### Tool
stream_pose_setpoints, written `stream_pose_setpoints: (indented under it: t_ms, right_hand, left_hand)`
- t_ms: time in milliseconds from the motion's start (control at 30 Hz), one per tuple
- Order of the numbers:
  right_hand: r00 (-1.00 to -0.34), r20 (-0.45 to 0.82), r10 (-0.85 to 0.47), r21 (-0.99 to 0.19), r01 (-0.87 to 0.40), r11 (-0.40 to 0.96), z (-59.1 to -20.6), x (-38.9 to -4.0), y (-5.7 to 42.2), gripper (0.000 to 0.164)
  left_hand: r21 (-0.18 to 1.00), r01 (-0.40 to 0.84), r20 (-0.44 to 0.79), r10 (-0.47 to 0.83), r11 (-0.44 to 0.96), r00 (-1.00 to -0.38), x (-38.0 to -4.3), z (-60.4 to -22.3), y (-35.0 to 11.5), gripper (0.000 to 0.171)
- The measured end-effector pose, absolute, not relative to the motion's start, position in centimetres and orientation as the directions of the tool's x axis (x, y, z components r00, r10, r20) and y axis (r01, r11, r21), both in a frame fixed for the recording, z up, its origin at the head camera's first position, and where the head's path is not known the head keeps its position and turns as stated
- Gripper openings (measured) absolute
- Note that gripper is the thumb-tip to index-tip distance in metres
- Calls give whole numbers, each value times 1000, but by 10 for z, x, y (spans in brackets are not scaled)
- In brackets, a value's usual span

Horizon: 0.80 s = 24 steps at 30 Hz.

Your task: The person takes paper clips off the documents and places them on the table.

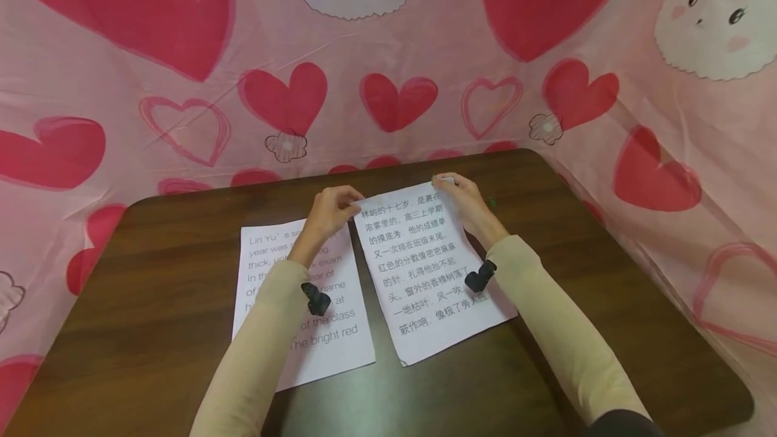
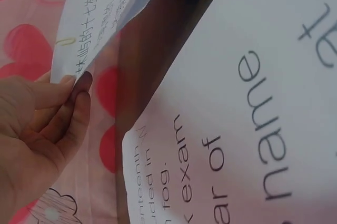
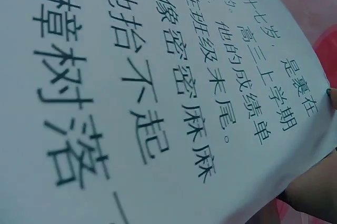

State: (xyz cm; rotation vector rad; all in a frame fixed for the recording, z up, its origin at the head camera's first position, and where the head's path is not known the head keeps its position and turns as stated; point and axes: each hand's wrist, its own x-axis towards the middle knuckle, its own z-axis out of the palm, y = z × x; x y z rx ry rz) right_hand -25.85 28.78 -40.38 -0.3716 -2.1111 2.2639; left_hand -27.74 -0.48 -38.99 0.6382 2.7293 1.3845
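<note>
My left hand (image 1: 330, 213) pinches the top left corner of a paper sheet (image 1: 419, 275) printed with Chinese text. The same corner shows between thumb and fingers in the left wrist view. At the top right corner, my right hand (image 1: 470, 206) grips the sheet; only a thumb tip (image 3: 332, 97) and part of the hand show in the right wrist view. The sheet's upper part is lifted. A yellow paper clip (image 2: 66, 41) sits on its top edge between the hands. Beneath my left forearm lies a second sheet (image 1: 328, 356) with English text, partly hidden.
Both sheets are over a dark brown wooden table (image 1: 164, 275) with rounded corners. Behind it and along the sides hangs a pink cloth (image 1: 340, 52) patterned with red hearts and white faces. Each wrist carries a small black camera (image 1: 317, 299).
</note>
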Motion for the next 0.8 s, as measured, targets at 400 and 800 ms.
stream_pose_setpoints:
  t_ms: [400, 800]
  right_hand:
    - [-979, 159, 128, -545, 21, 838, -396, -244, 330, 27]
    - [-909, 105, -403, -451, -405, 796, -365, -247, 221, 35]
  left_hand:
    - [774, 329, 144, 355, 541, -924, -275, -385, -11, 17]
    - [768, 367, 167, 389, 525, -906, -271, -387, -1, 17]
